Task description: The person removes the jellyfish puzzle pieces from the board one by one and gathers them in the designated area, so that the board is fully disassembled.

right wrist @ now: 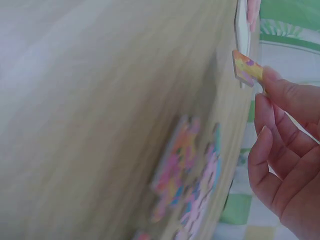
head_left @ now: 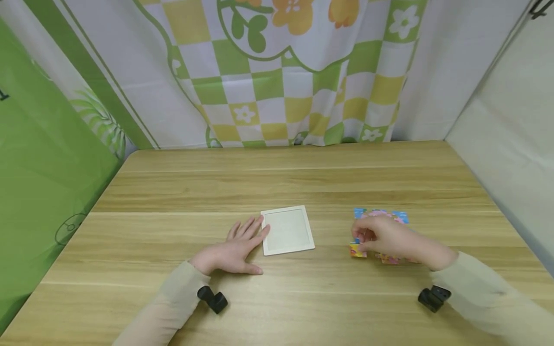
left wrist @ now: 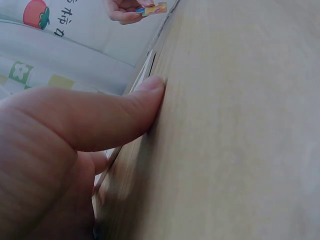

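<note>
My right hand pinches a small yellow and orange jigsaw puzzle piece between thumb and fingers, lifted off the table. Beneath and behind that hand lie several loose puzzle pieces in pink, blue and orange, partly hidden by it in the head view. My left hand rests with spread, straight fingers at the left edge of a square white puzzle frame. Its fingertips touch the frame's rim, and the thumb lies on the table. Inside the frame only its pale base shows.
The wooden table fills the lower view. A checked green, yellow and white curtain hangs behind its far edge. Green cloth borders the left side, and a white wall covering the right. Black wrist cameras sit on both sleeves.
</note>
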Tool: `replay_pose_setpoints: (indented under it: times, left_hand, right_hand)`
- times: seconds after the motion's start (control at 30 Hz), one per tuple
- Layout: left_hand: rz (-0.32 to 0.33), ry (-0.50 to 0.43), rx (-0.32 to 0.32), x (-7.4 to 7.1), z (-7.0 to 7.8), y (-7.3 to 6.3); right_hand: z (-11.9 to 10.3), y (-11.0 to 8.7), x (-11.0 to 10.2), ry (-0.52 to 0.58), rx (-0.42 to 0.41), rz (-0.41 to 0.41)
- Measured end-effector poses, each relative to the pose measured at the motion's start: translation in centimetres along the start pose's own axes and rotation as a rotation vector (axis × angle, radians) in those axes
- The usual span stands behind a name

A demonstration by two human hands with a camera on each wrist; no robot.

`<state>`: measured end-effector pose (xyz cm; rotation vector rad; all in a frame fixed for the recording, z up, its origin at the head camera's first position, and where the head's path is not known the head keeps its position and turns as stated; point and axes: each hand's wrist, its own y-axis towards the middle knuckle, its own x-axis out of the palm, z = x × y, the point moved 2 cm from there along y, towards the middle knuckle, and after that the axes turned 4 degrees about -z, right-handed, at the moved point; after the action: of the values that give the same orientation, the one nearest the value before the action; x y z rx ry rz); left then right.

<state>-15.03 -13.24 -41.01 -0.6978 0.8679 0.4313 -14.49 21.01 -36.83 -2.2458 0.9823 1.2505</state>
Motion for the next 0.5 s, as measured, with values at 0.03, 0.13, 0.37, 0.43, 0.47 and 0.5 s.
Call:
replay_pose_setpoints:
  times: [0.03, 0.13, 0.37, 0.43, 0.47, 0.5]
  left_hand:
    - [0.0, 0.001, -0.001, 0.0, 0.0, 0.0]
    - [0.001, 0.005, -0.001, 0.1, -0.1, 0.0]
    - [0.002, 0.0, 0.005, 0.1, -0.1, 0.0]
    - [0.004, -0.002, 0.007, 0.0, -0.1, 0.0]
    - [0.005, -0.004, 0.008, 0.0, 0.0, -0.1]
    - [0.007, -0.005, 0.01, 0.0, 0.0, -0.1]
  right_hand:
    - [0.2, -0.1, 0.1, -0.007, -0.003, 0.007]
    - [0.8, -0.5, 0.2, 0.003, -0.005, 0.026]
    - [1.4, -1.1, 0.2, 0.043, 0.02, 0.022]
    - [1.6, -1.3, 0.3, 0.05, 0.028, 0.011]
    - [1.7, -1.3, 0.3, 0.05, 0.03, 0.008]
    - [1.7, -1.4, 0.3, 0.052, 0.034, 0.005]
